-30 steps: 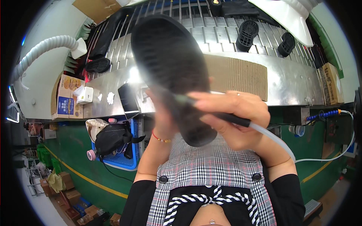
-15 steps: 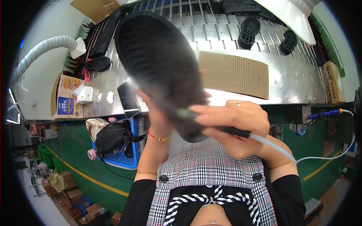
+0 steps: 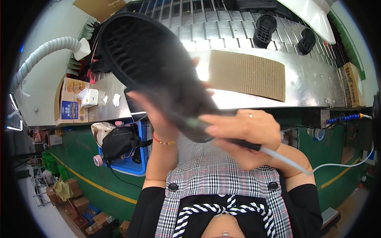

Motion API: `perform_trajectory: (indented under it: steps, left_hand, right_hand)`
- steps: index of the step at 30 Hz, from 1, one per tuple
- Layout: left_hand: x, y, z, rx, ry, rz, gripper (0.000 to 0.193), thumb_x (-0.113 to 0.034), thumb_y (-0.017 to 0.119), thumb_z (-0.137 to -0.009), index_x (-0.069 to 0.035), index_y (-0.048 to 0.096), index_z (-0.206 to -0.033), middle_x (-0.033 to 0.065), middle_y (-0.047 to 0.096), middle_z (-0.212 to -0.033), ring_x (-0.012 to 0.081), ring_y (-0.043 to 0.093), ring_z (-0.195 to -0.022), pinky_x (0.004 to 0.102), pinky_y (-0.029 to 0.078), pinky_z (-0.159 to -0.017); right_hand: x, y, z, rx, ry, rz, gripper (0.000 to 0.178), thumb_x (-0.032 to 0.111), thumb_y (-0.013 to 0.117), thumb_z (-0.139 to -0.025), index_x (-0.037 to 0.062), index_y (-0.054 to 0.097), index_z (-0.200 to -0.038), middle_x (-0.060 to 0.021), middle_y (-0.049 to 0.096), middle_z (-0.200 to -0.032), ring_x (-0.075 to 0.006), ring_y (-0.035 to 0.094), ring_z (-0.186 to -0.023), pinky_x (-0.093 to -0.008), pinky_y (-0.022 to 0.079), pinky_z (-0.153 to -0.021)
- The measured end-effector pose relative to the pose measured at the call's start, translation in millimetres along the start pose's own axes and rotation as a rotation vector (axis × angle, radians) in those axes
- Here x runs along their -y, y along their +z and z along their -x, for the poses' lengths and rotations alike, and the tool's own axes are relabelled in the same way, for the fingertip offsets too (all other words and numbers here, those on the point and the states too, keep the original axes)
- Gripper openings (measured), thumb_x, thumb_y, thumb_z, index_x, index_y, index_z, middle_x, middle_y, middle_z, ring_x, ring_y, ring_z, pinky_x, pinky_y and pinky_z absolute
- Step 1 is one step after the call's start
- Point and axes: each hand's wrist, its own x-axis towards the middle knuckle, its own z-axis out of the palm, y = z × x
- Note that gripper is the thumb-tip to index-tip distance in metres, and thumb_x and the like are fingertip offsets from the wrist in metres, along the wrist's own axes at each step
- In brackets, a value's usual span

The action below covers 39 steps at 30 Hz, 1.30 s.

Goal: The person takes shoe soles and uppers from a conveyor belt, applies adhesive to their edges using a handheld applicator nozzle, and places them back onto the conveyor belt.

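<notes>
My left hand [image 3: 156,115] grips a large black shoe sole [image 3: 145,55] from below, tilting it with its toe end up and to the left. The sole's raised rim and ribbed face show; its lower half is smeared by motion. In my right hand [image 3: 256,133] is a slim black-handled tool [image 3: 247,144] with a pale hose [image 3: 283,159] running from its back end. Its blurred greenish front end is at the sole's lower end; whether it touches cannot be made out.
Beyond a metal ledge with corrugated cardboard [image 3: 248,75] runs a slatted metal conveyor [image 3: 222,29]. Two more black soles, one of them nearer the middle [image 3: 264,31], stand on it. A tissue box [image 3: 90,98] and phone-like dark panel [image 3: 134,105] lie left. Below is a blue basket [image 3: 131,168].
The sole has swung left and tipped further that way, with my left hand following. My right hand and the tool have shifted slightly and stay at its lower end.
</notes>
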Motion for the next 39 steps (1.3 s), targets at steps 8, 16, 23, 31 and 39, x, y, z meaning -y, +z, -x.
perform_trajectory:
  steps: [8,16,23,31,39]
  left_hand:
    - [-6,-4,-5,0.001,0.081,0.084,0.105,-0.086,0.022,-0.088,-0.010,0.015,-0.160,0.0252,0.033,-0.157,0.0377,0.063,-0.117,0.0643,0.056,-0.092]
    - [-11,-10,-6,0.006,0.071,0.094,0.104,-0.086,0.018,-0.088,-0.011,0.018,-0.160,0.0238,0.033,-0.158,0.0381,0.062,-0.119,0.0660,0.054,-0.093]
    - [-15,-12,-6,-0.004,0.041,0.172,0.103,-0.085,0.018,-0.089,-0.011,0.016,-0.160,0.0254,0.030,-0.159,0.0398,0.060,-0.122,0.0659,0.052,-0.096]
    - [-22,-11,-3,-0.039,-0.067,0.160,0.102,-0.083,0.016,-0.091,-0.009,0.015,-0.160,0.0277,0.028,-0.159,0.0417,0.058,-0.124,0.0648,0.052,-0.096]
    - [-28,-2,-3,-0.080,-0.235,0.101,0.103,-0.082,0.013,-0.092,-0.003,0.020,-0.158,0.0290,0.033,-0.156,0.0425,0.060,-0.121,0.0614,0.054,-0.096]
  right_hand:
    - [0,2,4,-0.030,0.018,-0.067,0.035,-0.002,0.080,-0.071,0.0052,0.073,-0.104,-0.0166,0.075,-0.113,-0.0142,0.056,-0.053,-0.0246,0.045,-0.052]
    - [2,-4,7,0.037,0.125,-0.093,0.029,0.002,0.082,-0.072,0.0034,0.076,-0.100,-0.0167,0.076,-0.105,-0.0195,0.070,-0.064,-0.0261,0.050,-0.057]
    - [5,-10,8,0.121,0.148,-0.128,0.024,0.006,0.078,-0.079,0.0050,0.074,-0.103,-0.0177,0.076,-0.108,-0.0171,0.066,-0.063,-0.0267,0.050,-0.057]
    - [6,-21,6,0.175,0.349,-0.218,0.020,0.004,0.077,-0.081,0.0010,0.075,-0.102,-0.0173,0.076,-0.101,-0.0258,0.076,-0.090,-0.0321,0.059,-0.078]
    - [4,-37,-10,0.273,0.531,-0.469,0.021,-0.002,0.074,-0.079,-0.0055,0.074,-0.099,-0.0208,0.076,-0.099,-0.0298,0.075,-0.095,-0.0343,0.060,-0.084]
